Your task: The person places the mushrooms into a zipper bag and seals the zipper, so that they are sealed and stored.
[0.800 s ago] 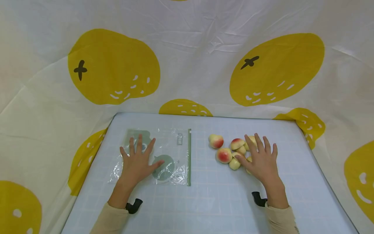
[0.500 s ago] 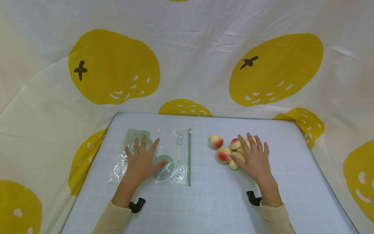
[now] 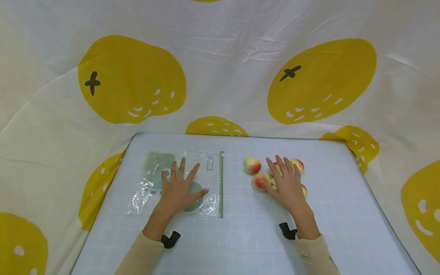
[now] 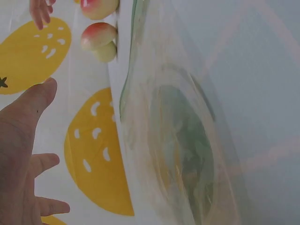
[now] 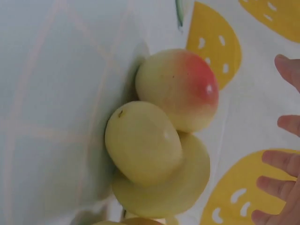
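Note:
In the head view my left hand (image 3: 178, 193) is over a clear zip bag (image 3: 213, 179), palm down with fingers spread. The bag lies flat, with grey-green printed shapes and a green zip strip (image 3: 221, 183) along its right side. My right hand (image 3: 288, 189), fingers also spread, is above a cluster of mushroom-shaped pieces with red-and-cream caps, partly hiding them. One such mushroom (image 3: 252, 165) sits at the cluster's left. The right wrist view shows a red-blushed mushroom (image 5: 187, 89) beside a yellow one (image 5: 143, 140), stem end showing. Neither hand holds anything.
Both things lie on a pale blue checked tabletop (image 3: 240, 244). Behind and around it hangs a white cloth (image 3: 227, 88) with large yellow fruit prints. A black curved piece (image 3: 170, 239) sticks out at my left wrist, another (image 3: 288, 231) at my right.
My left hand has moved right over the bag, and my right hand has moved left over the mushrooms, bringing the hands closer together. The bag and mushrooms stay in place.

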The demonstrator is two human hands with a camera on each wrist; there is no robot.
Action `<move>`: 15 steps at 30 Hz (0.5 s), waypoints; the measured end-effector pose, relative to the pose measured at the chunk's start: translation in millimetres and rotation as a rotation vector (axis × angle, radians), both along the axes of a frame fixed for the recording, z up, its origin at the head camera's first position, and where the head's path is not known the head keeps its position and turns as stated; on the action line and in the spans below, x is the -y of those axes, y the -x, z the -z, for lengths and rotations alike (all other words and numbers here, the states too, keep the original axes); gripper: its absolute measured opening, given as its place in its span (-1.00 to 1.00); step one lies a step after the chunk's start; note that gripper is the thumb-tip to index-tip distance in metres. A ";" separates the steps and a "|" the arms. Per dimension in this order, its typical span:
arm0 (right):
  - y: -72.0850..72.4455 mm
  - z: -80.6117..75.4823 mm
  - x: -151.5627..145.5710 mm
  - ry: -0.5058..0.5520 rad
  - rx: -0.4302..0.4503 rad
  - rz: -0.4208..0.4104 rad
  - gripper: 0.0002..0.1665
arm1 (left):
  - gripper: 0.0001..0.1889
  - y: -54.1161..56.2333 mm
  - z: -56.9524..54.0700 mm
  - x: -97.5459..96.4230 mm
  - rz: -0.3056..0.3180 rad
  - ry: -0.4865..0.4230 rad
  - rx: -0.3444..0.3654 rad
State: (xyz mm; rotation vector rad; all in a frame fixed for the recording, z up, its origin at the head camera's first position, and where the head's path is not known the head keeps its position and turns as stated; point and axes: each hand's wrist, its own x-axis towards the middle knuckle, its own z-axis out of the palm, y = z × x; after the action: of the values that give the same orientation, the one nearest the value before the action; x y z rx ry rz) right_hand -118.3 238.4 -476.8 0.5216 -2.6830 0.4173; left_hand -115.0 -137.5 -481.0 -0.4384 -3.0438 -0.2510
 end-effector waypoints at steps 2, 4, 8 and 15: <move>1.8 1.5 5.8 0.005 -0.004 -0.025 -0.09 | 0.01 0.7 2.1 -4.2 0.002 -0.004 0.016; 3.9 3.2 12.0 0.009 -0.007 -0.045 -0.08 | 0.01 1.5 4.4 -8.6 0.006 -0.006 0.030; 8.3 6.0 23.2 0.016 0.002 -0.062 -0.12 | -0.02 3.9 12.0 -17.8 0.025 -0.029 0.053; 14.4 13.9 38.6 0.036 0.014 -0.105 -0.15 | -0.11 5.5 25.5 -33.7 0.037 -0.056 0.115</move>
State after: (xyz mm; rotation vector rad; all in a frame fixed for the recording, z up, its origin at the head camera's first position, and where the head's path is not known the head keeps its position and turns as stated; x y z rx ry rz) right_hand -132.8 199.7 -490.7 0.6532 -2.6646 0.4993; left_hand -120.5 -103.8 -506.5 -0.4939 -3.1328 -0.3752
